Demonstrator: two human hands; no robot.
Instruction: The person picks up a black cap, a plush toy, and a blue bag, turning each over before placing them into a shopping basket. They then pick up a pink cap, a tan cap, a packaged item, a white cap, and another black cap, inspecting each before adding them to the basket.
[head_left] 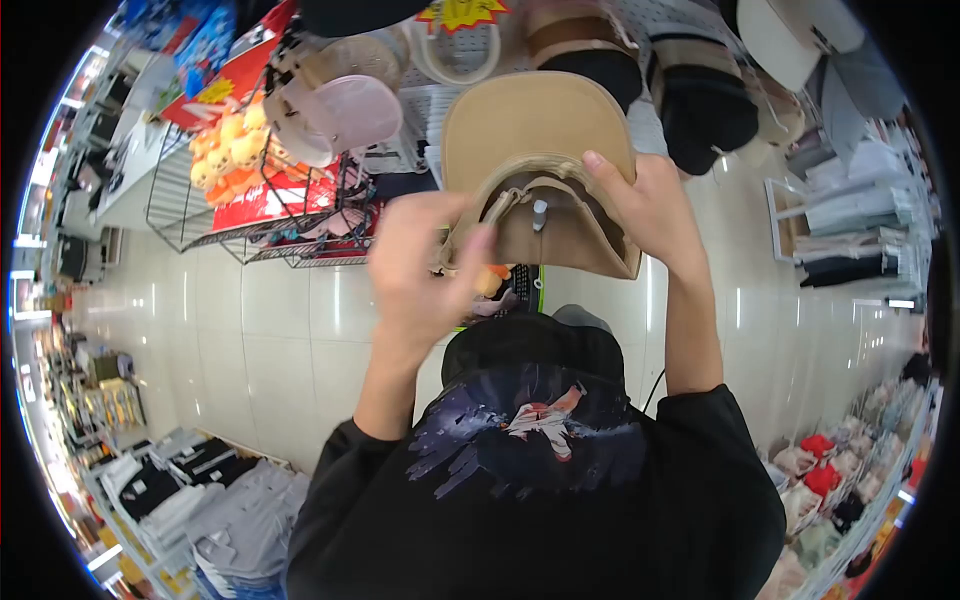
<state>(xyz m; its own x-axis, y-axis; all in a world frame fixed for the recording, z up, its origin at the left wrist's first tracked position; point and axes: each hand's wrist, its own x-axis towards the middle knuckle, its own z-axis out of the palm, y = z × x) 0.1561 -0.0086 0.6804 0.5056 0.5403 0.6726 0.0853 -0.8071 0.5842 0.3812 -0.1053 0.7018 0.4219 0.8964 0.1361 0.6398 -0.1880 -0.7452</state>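
Our tan cap (540, 130) is matt woven cloth, its back strap (503, 193) the same fabric with a small grey buckle (540, 213) that looks plastic. We see glossy floor tiles (260, 330), a thin metal wire rack (250, 243), and our matt black cloth shirt (620, 520).

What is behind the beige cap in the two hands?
Behind the beige cap stands a white pegboard with black caps and a pink cap. The part directly behind it is covered.
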